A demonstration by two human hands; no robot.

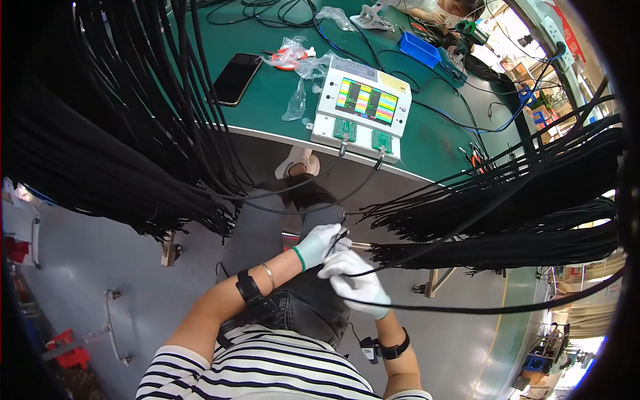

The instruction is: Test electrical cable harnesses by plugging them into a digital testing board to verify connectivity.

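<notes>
My left hand (321,245) and right hand (359,285) pinch black cable (467,309), ends blurry. Tester (361,124) on table's (265,105) near edge: screen (365,101) text unreadable.

A dark phone (238,79) was laid flat on the green surface (268,113); near it, crumpled clear plastic (295,101) was strewn about a red item (288,61). A blue tray (419,50) was placed farther back, near a co-worker (427,15) partly seen at the far edge. Small tools (476,160) were grouped toward the right
</notes>
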